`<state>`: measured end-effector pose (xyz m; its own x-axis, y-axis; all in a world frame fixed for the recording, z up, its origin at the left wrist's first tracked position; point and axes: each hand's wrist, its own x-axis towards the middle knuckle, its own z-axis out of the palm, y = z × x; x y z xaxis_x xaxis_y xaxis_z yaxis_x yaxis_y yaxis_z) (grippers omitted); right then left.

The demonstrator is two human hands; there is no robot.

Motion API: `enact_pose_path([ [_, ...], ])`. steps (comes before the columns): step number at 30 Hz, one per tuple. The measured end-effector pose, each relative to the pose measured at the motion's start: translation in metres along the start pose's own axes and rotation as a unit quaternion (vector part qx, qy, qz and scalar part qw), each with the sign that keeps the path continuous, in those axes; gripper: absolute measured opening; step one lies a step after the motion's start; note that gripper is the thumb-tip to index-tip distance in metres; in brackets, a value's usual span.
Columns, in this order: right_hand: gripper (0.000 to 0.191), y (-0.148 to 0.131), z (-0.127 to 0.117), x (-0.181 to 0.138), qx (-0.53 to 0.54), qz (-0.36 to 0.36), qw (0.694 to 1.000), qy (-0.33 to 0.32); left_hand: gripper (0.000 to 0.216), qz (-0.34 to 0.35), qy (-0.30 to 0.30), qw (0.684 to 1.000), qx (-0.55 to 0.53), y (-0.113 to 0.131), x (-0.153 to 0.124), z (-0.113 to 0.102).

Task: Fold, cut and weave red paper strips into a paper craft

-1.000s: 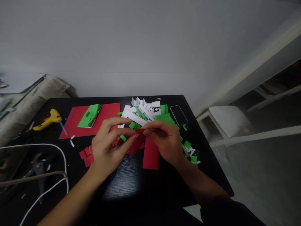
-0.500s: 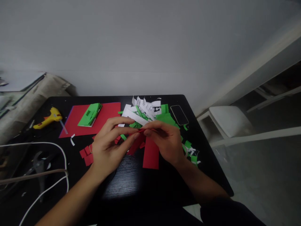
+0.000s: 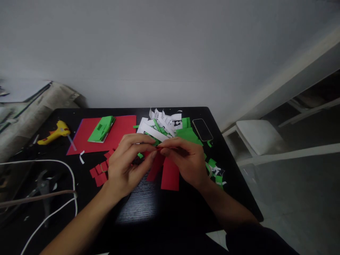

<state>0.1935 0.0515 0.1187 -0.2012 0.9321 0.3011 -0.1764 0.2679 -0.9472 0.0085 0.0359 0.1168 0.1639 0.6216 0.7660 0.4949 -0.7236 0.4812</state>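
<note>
My left hand (image 3: 129, 161) and my right hand (image 3: 184, 159) meet over the middle of the table, both closed in a pinch. Between their fingertips is a small piece of red paper (image 3: 158, 148), mostly covered by the fingers. Below it a red paper strip (image 3: 170, 175) hangs or lies under my right hand; I cannot tell which. Just behind the hands is a heap of white paper strips (image 3: 162, 124) mixed with green bits. Small folded red paper pieces (image 3: 100, 173) lie left of my left hand.
On the black table (image 3: 143, 205) are a red sheet (image 3: 124, 131) under a green paper stack (image 3: 101, 129), a yellow glue gun (image 3: 57, 132), pliers (image 3: 45, 191), a white cable (image 3: 71, 173) and a phone (image 3: 202, 129). A white stool (image 3: 260, 136) stands at right.
The fingertips have shifted slightly, and my left hand sits a little further right. More of the red strip between the hands now hangs lower. Everything else on the table is unchanged.
</note>
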Motion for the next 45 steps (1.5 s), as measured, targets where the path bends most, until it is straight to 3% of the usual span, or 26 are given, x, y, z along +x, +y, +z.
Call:
enact_pose_path([
  [10, 0.011, -0.0018, 0.0003, 0.0013, -0.002, 0.005, 1.000, 0.031, 0.025, -0.029, 0.027, 0.999, -0.010, -0.0022, -0.0007, 0.0019],
  [35, 0.009, -0.0027, -0.0003, 0.0007, -0.025, 0.014, 1.000, 0.006, 0.019, -0.025, 0.003, 0.999, -0.020, -0.0006, -0.0034, 0.0066],
  [45, 0.007, -0.0028, -0.0026, 0.0002, -0.060, -0.021, 0.998, -0.007, 0.018, -0.025, 0.007, 0.999, -0.019, -0.0007, -0.0031, 0.0069],
])
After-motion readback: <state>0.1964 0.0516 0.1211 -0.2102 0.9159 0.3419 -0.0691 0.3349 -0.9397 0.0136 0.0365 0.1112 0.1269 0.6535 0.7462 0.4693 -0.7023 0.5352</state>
